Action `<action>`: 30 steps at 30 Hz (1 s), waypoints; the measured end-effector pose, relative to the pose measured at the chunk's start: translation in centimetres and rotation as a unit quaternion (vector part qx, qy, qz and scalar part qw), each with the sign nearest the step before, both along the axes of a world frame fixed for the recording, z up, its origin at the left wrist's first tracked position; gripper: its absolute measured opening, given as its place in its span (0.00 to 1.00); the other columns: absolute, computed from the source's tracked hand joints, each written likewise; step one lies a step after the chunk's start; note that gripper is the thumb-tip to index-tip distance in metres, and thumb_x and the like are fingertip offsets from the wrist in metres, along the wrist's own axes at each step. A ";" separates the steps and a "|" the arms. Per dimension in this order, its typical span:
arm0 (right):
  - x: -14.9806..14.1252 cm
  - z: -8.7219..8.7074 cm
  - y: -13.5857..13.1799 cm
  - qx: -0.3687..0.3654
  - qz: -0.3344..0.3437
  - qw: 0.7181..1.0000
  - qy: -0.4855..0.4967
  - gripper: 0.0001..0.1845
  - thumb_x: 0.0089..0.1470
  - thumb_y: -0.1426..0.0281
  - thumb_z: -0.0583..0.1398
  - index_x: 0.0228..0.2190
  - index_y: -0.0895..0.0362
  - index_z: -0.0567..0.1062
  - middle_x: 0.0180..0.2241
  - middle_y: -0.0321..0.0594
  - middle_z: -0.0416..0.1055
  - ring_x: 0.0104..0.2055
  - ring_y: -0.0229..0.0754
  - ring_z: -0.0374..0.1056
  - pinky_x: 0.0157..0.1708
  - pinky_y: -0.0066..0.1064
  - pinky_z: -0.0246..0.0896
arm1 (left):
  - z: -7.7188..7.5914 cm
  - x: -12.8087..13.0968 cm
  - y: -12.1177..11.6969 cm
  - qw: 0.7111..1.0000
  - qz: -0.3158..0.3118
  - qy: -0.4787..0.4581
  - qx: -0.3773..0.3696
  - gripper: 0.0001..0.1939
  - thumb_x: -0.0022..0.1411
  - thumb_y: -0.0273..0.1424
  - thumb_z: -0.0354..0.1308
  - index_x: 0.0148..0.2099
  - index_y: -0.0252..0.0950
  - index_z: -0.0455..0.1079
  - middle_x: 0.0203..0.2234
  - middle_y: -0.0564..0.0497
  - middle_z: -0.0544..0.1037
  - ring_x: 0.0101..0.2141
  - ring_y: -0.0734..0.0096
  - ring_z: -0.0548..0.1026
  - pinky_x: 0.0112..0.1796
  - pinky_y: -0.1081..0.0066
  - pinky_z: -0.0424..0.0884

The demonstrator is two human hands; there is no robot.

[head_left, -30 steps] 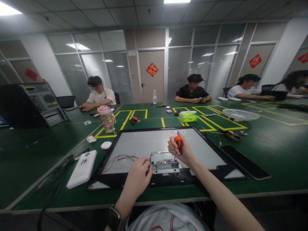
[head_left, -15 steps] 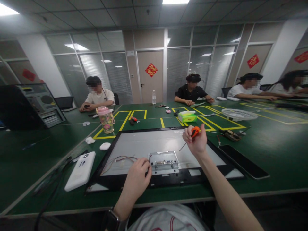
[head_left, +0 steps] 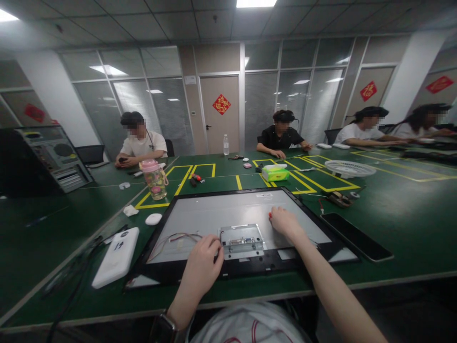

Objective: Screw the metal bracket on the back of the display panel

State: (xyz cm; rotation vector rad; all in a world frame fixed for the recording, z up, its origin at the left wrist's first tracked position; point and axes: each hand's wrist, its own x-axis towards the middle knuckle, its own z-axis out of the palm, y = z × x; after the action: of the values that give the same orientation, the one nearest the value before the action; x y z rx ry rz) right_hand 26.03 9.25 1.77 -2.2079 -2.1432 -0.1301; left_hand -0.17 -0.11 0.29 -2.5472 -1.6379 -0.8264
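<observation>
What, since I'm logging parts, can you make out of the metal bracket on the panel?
The metal bracket looks silvery and roughly rectangular, with small fittings along its middle and dark spots that may be holes or screws. It lies flat on the grey panel, its near edge reaching over the black border. The left grip is at its left edge; whether they touch is unclear.

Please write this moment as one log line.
left hand: at metal bracket edge; right hand: holding orange tool, mostly hidden; bracket: on panel
</observation>
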 end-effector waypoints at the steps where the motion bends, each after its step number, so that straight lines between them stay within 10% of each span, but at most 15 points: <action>1: 0.0 -0.2 0.0 -0.009 0.006 1.000 -0.010 0.15 0.58 0.76 0.49 0.43 0.68 0.69 0.41 0.61 0.70 0.45 0.55 0.69 0.38 0.38 0.62 | 0.0 0.0 0.0 1.000 0.001 -0.001 0.001 0.10 0.64 0.27 0.45 0.34 0.35 0.66 0.37 0.47 0.72 0.40 0.64 0.70 0.43 0.62 0.67; 14: -0.2 0.5 -0.6 0.005 0.048 0.999 -0.003 0.14 0.56 0.72 0.53 0.42 0.66 0.72 0.42 0.60 0.70 0.45 0.57 0.68 0.40 0.41 0.62 | 0.4 0.2 -0.1 0.999 0.025 0.019 0.023 0.10 0.62 0.25 0.45 0.34 0.36 0.67 0.34 0.48 0.72 0.37 0.65 0.70 0.41 0.64 0.68; 19: 1.2 1.4 -0.4 0.026 0.169 0.972 0.162 0.16 0.55 0.68 0.56 0.44 0.61 0.70 0.46 0.52 0.65 0.47 0.48 0.66 0.48 0.38 0.59 | 2.0 0.4 -0.4 0.997 0.048 0.027 0.044 0.09 0.62 0.26 0.47 0.35 0.36 0.69 0.36 0.47 0.72 0.40 0.62 0.70 0.44 0.61 0.67; 25: 1.1 2.6 -1.2 -0.132 0.380 0.853 0.333 0.31 0.44 0.62 0.64 0.51 0.55 0.66 0.53 0.45 0.62 0.54 0.46 0.60 0.53 0.38 0.57 | 4.9 -0.5 1.5 0.993 -0.107 0.041 -0.027 0.19 0.58 0.35 0.56 0.52 0.41 0.66 0.52 0.47 0.66 0.52 0.60 0.66 0.53 0.63 0.62; 30: -0.2 2.2 -1.2 -0.178 0.373 0.870 0.268 0.39 0.34 0.68 0.68 0.51 0.56 0.66 0.50 0.44 0.65 0.50 0.47 0.62 0.49 0.36 0.58 | 5.3 -1.8 5.5 0.967 -0.156 0.110 -0.169 0.29 0.44 0.39 0.66 0.50 0.38 0.67 0.43 0.48 0.70 0.44 0.59 0.70 0.43 0.68 0.67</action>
State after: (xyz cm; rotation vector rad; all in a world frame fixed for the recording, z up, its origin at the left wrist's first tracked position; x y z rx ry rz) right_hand 25.87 8.07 3.95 -1.1257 -2.5746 0.8591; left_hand -1.95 5.44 5.59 -3.0481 -1.4386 -0.2620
